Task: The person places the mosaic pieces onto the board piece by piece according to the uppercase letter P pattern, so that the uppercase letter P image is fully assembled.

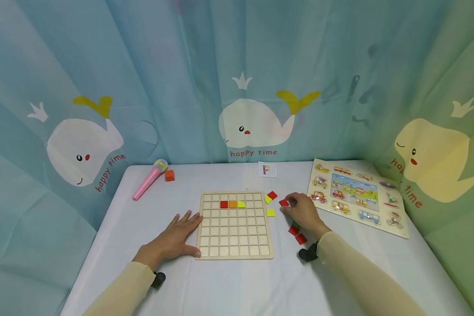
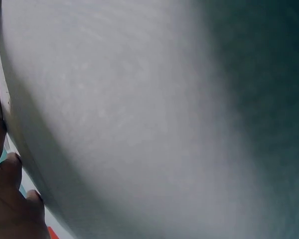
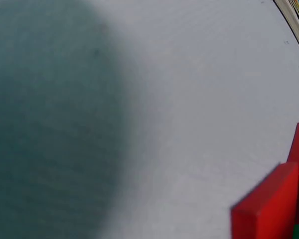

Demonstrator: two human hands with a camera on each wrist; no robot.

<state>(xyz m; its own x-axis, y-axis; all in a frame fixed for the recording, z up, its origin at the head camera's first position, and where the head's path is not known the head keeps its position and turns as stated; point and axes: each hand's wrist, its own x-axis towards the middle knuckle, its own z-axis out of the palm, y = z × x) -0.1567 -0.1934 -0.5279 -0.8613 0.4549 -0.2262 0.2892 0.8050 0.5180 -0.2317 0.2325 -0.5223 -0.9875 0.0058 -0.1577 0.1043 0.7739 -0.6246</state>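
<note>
A wooden grid board (image 1: 234,260) lies on the white table. In one of its upper rows sit a red tile (image 1: 224,204), an orange tile (image 1: 232,204) and a yellow piece with a rounded edge (image 1: 241,204). My left hand (image 1: 175,237), fingers spread, touches the board's left edge; part of it (image 2: 12,199) shows in the left wrist view. Right of the board, my right hand (image 1: 305,213) pinches a red square tile (image 1: 284,202) between thumb and fingers. Beneath that hand lie red tiles (image 1: 294,230) (image 3: 269,209) and a partly hidden green piece (image 1: 296,224).
Between board and right hand lie a yellow square (image 1: 270,213), a yellow rounded piece (image 1: 267,200) and another red tile (image 1: 272,195). A small pattern card (image 1: 267,170) lies behind. A vehicle puzzle (image 1: 324,206) is at right; a pink microphone (image 1: 147,183) and red cube (image 1: 169,175) are at left.
</note>
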